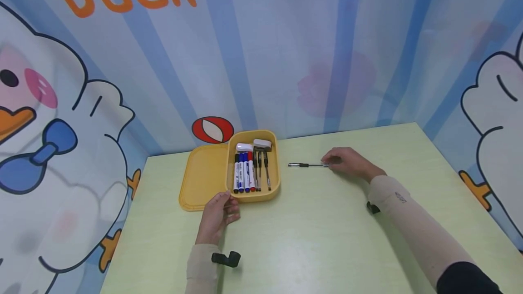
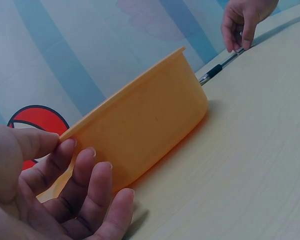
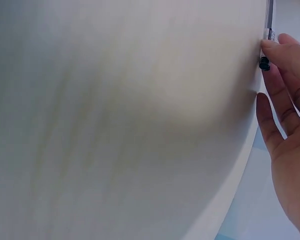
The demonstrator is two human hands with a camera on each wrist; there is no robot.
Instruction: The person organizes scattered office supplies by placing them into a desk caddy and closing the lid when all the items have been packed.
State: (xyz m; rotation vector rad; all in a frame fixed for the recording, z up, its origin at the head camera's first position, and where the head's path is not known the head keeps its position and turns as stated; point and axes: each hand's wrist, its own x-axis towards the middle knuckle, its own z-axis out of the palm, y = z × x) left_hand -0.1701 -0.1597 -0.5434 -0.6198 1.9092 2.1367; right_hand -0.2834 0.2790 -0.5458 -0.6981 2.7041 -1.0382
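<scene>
A yellow plastic box [image 1: 257, 197] stands on the table, holding several whiteboard markers [image 1: 246, 171] and black-capped pens [image 1: 266, 171]. My left hand [image 1: 216, 216] pinches its near left corner by the rim; the left wrist view shows thumb and index finger on the rim of the box [image 2: 145, 120], the other fingers loosely bent beside the wall. To the right of the box, a slim clear pen with a black grip [image 1: 302, 165] points toward it. My right hand [image 1: 349, 162] pinches the pen's far end, its dark tip [image 3: 264, 63] showing by the thumb in the right wrist view.
The box's yellow lid [image 1: 200, 180] lies flat against the box's left side. Two white oblong pieces [image 1: 244, 147] sit at the back inside the box. A printed cloth wall [image 1: 286, 57] rises directly behind the pale table [image 1: 310, 239].
</scene>
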